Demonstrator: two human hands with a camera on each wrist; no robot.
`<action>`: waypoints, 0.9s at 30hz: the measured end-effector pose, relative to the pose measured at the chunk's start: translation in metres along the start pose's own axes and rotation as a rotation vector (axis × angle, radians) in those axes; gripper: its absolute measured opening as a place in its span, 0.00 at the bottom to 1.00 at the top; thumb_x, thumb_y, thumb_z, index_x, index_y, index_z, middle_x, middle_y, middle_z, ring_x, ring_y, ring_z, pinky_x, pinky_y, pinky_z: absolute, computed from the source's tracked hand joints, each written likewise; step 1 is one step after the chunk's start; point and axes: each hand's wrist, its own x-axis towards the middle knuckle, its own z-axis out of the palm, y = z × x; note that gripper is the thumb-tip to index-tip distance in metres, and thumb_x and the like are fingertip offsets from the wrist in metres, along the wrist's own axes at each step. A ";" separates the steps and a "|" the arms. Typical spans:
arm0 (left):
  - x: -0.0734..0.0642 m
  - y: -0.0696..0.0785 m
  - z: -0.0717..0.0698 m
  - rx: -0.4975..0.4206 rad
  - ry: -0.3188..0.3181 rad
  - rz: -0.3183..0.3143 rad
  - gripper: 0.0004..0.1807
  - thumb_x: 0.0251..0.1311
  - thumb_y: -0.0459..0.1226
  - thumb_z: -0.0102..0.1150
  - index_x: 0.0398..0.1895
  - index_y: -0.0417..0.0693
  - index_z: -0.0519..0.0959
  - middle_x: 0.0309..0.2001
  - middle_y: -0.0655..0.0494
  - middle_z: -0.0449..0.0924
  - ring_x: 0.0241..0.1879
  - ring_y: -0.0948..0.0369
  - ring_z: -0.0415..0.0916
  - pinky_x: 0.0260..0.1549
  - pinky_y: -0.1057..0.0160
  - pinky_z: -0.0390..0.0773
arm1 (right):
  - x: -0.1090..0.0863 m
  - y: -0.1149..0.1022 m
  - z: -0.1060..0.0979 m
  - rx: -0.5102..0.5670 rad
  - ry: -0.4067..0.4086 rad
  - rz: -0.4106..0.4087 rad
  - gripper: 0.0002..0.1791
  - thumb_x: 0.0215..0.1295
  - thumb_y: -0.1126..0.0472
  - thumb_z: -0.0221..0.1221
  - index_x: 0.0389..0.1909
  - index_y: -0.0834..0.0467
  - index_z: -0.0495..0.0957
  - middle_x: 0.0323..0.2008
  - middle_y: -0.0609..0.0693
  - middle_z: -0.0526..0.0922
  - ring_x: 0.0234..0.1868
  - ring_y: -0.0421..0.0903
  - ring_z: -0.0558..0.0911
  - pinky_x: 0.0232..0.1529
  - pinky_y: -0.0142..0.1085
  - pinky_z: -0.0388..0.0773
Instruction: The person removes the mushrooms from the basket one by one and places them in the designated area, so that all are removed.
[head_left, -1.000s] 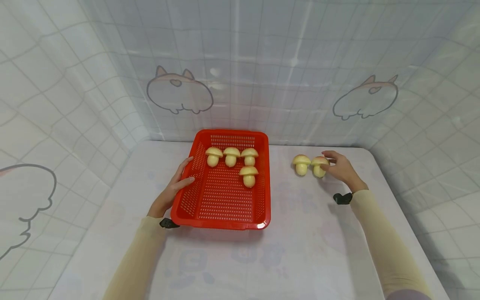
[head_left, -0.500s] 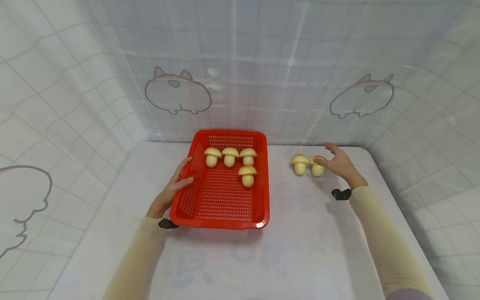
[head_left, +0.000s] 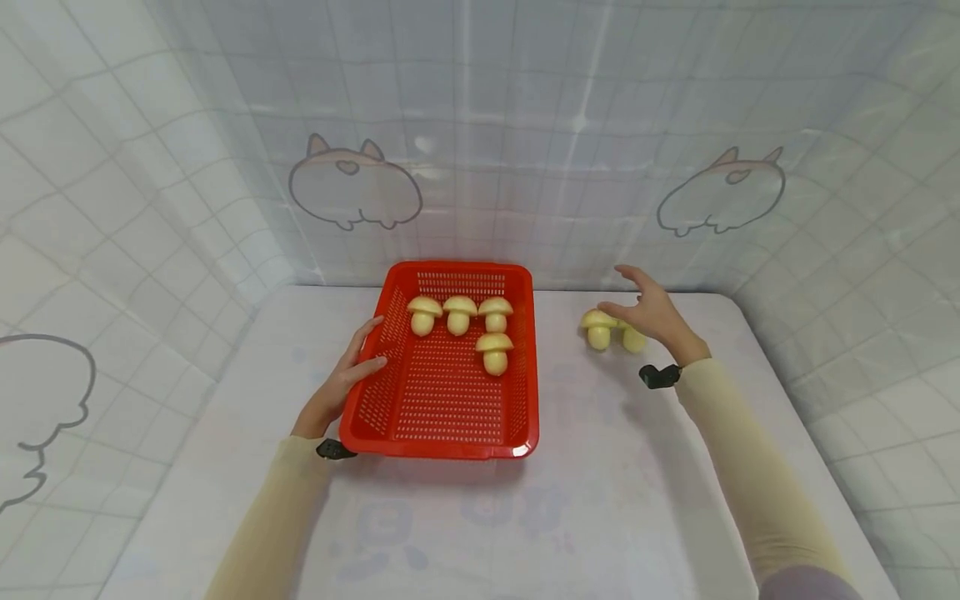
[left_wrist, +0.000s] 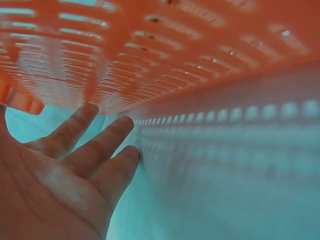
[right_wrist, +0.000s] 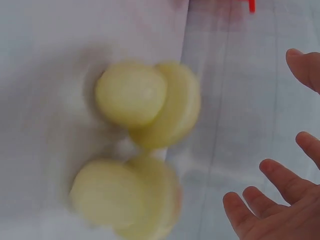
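Note:
My left hand (head_left: 347, 375) grips the left side of a red plastic basket (head_left: 442, 450), thumb and index fingertip over its rim. In the left wrist view, other fingers (left_wrist: 102, 145) extend along the basket's slotted outer side (left_wrist: 165, 55). Inside the basket, pale yellow toy mushrooms stand three across the back, with another mushroom (head_left: 495, 354) in front of the right one. My right hand (head_left: 654, 315), fingers spread and holding nothing, hovers over two more mushrooms: the left one (head_left: 598, 330) and the right one (head_left: 633, 337), whose cap it partly hides. The right wrist view shows both mushrooms (right_wrist: 132, 95) apart from my fingers.
A white table (head_left: 600, 500) with faint printed patterns bears everything. Behind it hangs a white grid-patterned sheet (head_left: 540, 167) with cartoon animal outlines, and similar sheets enclose both sides. A dark wrist device (head_left: 660, 377) sits at my right cuff.
My right hand has come off the right mushroom, spread its fingers and moved left and up over the pair. My left hand, the basket and the mushrooms stay in place.

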 end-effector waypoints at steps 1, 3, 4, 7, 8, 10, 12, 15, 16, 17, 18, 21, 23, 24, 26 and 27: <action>0.000 0.000 0.000 -0.001 -0.002 0.003 0.40 0.77 0.39 0.47 0.84 0.67 0.40 0.75 0.36 0.50 0.61 0.36 0.69 0.51 0.48 0.85 | 0.002 -0.004 0.002 0.006 -0.006 -0.011 0.49 0.66 0.42 0.67 0.81 0.54 0.54 0.80 0.59 0.56 0.79 0.63 0.58 0.74 0.62 0.60; 0.000 0.000 0.000 -0.003 -0.004 0.008 0.40 0.78 0.39 0.47 0.84 0.66 0.40 0.75 0.35 0.50 0.61 0.36 0.69 0.51 0.48 0.85 | 0.006 -0.013 0.007 0.013 -0.018 -0.032 0.49 0.66 0.43 0.67 0.81 0.54 0.55 0.80 0.58 0.57 0.79 0.61 0.58 0.74 0.61 0.61; 0.000 0.000 0.000 -0.007 -0.007 0.011 0.40 0.78 0.39 0.47 0.84 0.66 0.40 0.75 0.35 0.49 0.61 0.36 0.69 0.52 0.48 0.85 | 0.007 -0.017 0.009 0.016 -0.023 -0.041 0.48 0.66 0.43 0.67 0.80 0.53 0.55 0.80 0.58 0.57 0.79 0.61 0.58 0.74 0.61 0.61; 0.000 0.000 0.001 -0.014 -0.009 0.018 0.40 0.78 0.38 0.47 0.84 0.65 0.40 0.74 0.34 0.49 0.61 0.38 0.70 0.51 0.50 0.85 | 0.013 -0.030 0.017 0.022 -0.044 -0.075 0.48 0.66 0.45 0.68 0.80 0.54 0.56 0.79 0.58 0.58 0.78 0.60 0.60 0.74 0.60 0.62; 0.000 0.001 0.001 -0.014 -0.006 0.019 0.39 0.78 0.38 0.47 0.84 0.65 0.40 0.74 0.35 0.49 0.61 0.39 0.70 0.51 0.51 0.85 | 0.014 -0.034 0.019 0.022 -0.053 -0.084 0.47 0.66 0.45 0.68 0.80 0.54 0.56 0.79 0.58 0.58 0.78 0.60 0.60 0.74 0.60 0.62; 0.000 0.001 0.001 -0.019 -0.007 0.022 0.39 0.77 0.38 0.47 0.84 0.64 0.41 0.73 0.35 0.49 0.60 0.40 0.71 0.50 0.52 0.85 | 0.017 -0.042 0.024 0.021 -0.067 -0.103 0.47 0.66 0.46 0.68 0.79 0.55 0.56 0.79 0.58 0.59 0.77 0.59 0.61 0.74 0.60 0.62; 0.002 0.002 0.001 -0.022 -0.011 0.022 0.39 0.77 0.38 0.47 0.84 0.64 0.41 0.73 0.35 0.50 0.60 0.41 0.72 0.50 0.52 0.85 | 0.019 -0.051 0.028 0.029 -0.079 -0.115 0.47 0.65 0.47 0.69 0.79 0.55 0.56 0.79 0.59 0.59 0.77 0.59 0.61 0.74 0.60 0.63; 0.002 0.004 0.002 -0.024 -0.014 0.022 0.39 0.77 0.38 0.47 0.83 0.64 0.41 0.73 0.35 0.51 0.59 0.40 0.73 0.50 0.52 0.85 | 0.024 -0.062 0.034 0.040 -0.103 -0.139 0.48 0.65 0.48 0.69 0.79 0.56 0.57 0.78 0.59 0.60 0.76 0.59 0.62 0.73 0.60 0.64; 0.003 0.004 0.002 -0.023 -0.014 0.021 0.39 0.77 0.38 0.47 0.83 0.64 0.42 0.73 0.35 0.50 0.59 0.41 0.72 0.50 0.52 0.85 | 0.025 -0.065 0.036 0.048 -0.110 -0.147 0.48 0.65 0.48 0.69 0.79 0.56 0.57 0.78 0.59 0.60 0.76 0.60 0.62 0.73 0.60 0.64; 0.003 0.005 0.002 -0.022 -0.013 0.017 0.39 0.77 0.38 0.48 0.83 0.64 0.42 0.73 0.35 0.50 0.60 0.41 0.72 0.50 0.52 0.85 | 0.026 -0.069 0.037 0.050 -0.116 -0.155 0.47 0.65 0.49 0.69 0.79 0.55 0.57 0.78 0.59 0.60 0.76 0.60 0.62 0.73 0.60 0.65; 0.004 0.005 0.002 -0.018 -0.015 0.014 0.39 0.77 0.39 0.47 0.84 0.64 0.41 0.74 0.35 0.50 0.60 0.41 0.72 0.50 0.52 0.85 | 0.028 -0.072 0.038 0.047 -0.122 -0.163 0.47 0.64 0.49 0.69 0.79 0.55 0.57 0.78 0.59 0.61 0.76 0.60 0.63 0.72 0.60 0.66; 0.005 0.007 0.003 -0.013 -0.008 -0.002 0.39 0.77 0.40 0.48 0.84 0.66 0.42 0.75 0.36 0.49 0.60 0.41 0.71 0.51 0.53 0.85 | 0.031 -0.084 0.043 0.046 -0.141 -0.186 0.47 0.64 0.49 0.69 0.79 0.55 0.58 0.77 0.59 0.62 0.75 0.61 0.64 0.72 0.59 0.67; 0.005 0.009 0.003 -0.009 -0.001 -0.012 0.39 0.77 0.40 0.48 0.84 0.66 0.42 0.75 0.36 0.49 0.60 0.41 0.71 0.50 0.53 0.85 | 0.032 -0.093 0.046 0.051 -0.155 -0.195 0.47 0.64 0.49 0.69 0.79 0.54 0.58 0.77 0.58 0.62 0.74 0.61 0.65 0.71 0.58 0.68; 0.004 0.009 0.002 -0.004 0.002 -0.014 0.39 0.77 0.40 0.48 0.84 0.66 0.41 0.75 0.35 0.49 0.60 0.41 0.71 0.50 0.53 0.85 | 0.033 -0.097 0.048 0.054 -0.166 -0.200 0.47 0.64 0.49 0.70 0.79 0.54 0.58 0.77 0.58 0.63 0.74 0.62 0.65 0.71 0.57 0.68; 0.003 0.010 0.002 -0.005 0.011 -0.016 0.39 0.77 0.39 0.48 0.83 0.66 0.42 0.75 0.35 0.49 0.60 0.41 0.71 0.49 0.53 0.85 | 0.035 -0.104 0.053 0.066 -0.187 -0.209 0.46 0.64 0.49 0.69 0.79 0.54 0.58 0.77 0.59 0.63 0.74 0.63 0.65 0.71 0.57 0.68; 0.003 0.010 0.002 -0.007 0.012 -0.014 0.39 0.77 0.39 0.48 0.83 0.66 0.42 0.74 0.35 0.49 0.60 0.41 0.71 0.49 0.52 0.85 | 0.036 -0.107 0.055 0.077 -0.196 -0.212 0.46 0.64 0.50 0.69 0.79 0.55 0.59 0.77 0.59 0.63 0.74 0.63 0.65 0.72 0.57 0.68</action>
